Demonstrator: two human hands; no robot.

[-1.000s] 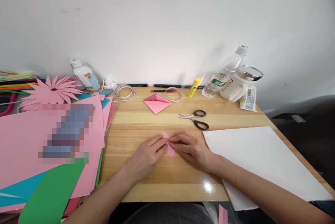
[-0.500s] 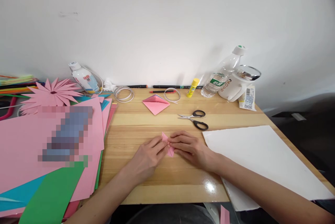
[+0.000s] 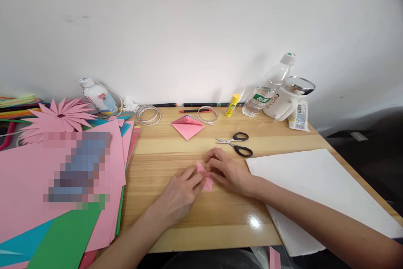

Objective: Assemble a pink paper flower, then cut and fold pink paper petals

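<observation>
A small folded piece of pink paper (image 3: 208, 184) lies on the wooden table in front of me, its pointed ends showing above and below my fingers. My left hand (image 3: 184, 187) presses its fingertips onto the left part of the paper. From the other side, my right hand (image 3: 227, 171) has its thumb and fingertips brought together at the paper's right edge, with the wrist raised a little. The fingers hide the middle of the fold. Further back sits a stack of folded pink paper squares (image 3: 188, 129), and scissors (image 3: 236, 143) lie to its right with black handles.
Coloured paper sheets (image 3: 110, 151) pile up at left, under a blurred patch, beside a pink paper star (image 3: 61, 116). A white board (image 3: 302, 181) covers the right side. Along the wall stand a glue stick (image 3: 232, 105), a water bottle (image 3: 261, 92) and a mug (image 3: 281, 105).
My right hand's fingers have lifted and drawn into a pinch at the paper's edge. My left hand stays on the paper. The view has shifted slightly.
</observation>
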